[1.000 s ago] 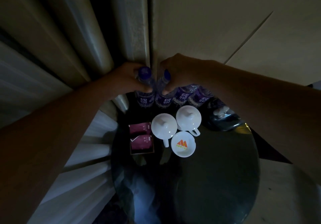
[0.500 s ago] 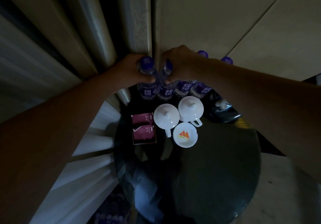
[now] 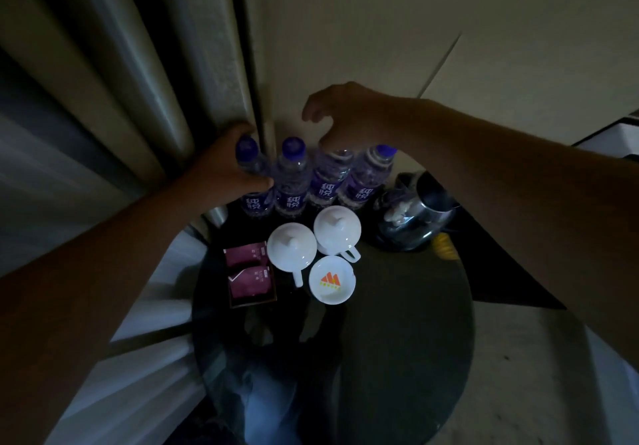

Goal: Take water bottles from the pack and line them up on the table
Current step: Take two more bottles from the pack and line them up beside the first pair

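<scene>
Several clear water bottles with purple caps and purple labels stand side by side at the far edge of a round dark glass table (image 3: 397, 358). My left hand (image 3: 224, 168) is wrapped around the neck of the leftmost bottle (image 3: 252, 202). Beside it stand the second bottle (image 3: 292, 182), the third bottle (image 3: 328, 182) and the rightmost bottle (image 3: 366, 182). My right hand (image 3: 342, 116) hovers above and behind the third bottle with its fingers curled apart and nothing in them. No pack is in view.
Two white lidded cups (image 3: 292, 249) (image 3: 337, 230) and a white dish with an orange logo (image 3: 332, 284) sit in front of the bottles. A tray of maroon sachets (image 3: 249, 273) lies at the left, a metal kettle (image 3: 415, 216) at the right. Curtains and a wall stand behind.
My right hand has let go of the second bottle and lifted up and to the right, fingers apart. My left hand stays on the leftmost bottle.
</scene>
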